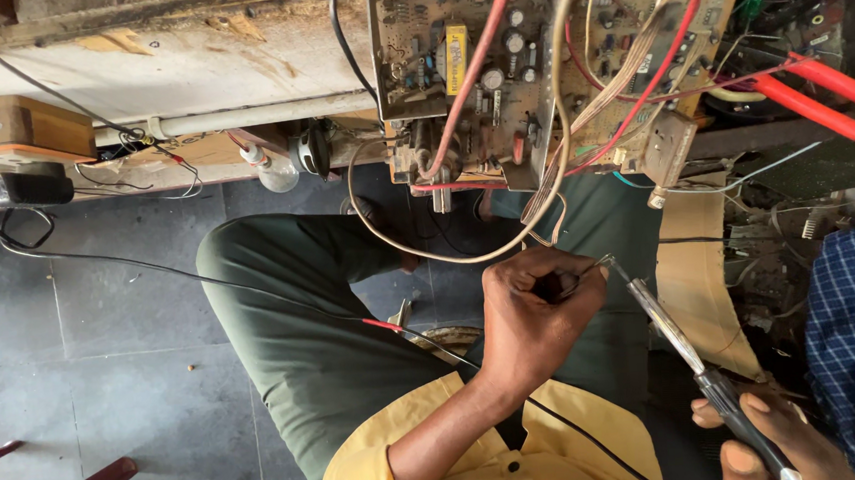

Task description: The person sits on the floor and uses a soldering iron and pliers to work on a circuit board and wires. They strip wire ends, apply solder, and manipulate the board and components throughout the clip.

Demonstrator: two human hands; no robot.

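Fingers of the left hand [531,313] pinch a thin wire [590,267] below the circuit board [545,61], the right hand [763,442] grips the soldering iron [675,338], its tip at that wire, the joint seemingly unfinished.

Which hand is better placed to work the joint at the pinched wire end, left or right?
Right. The right hand grips the soldering iron, whose tip sits by the thin wire. The left hand is closed, pinching that wire, so it seems occupied.
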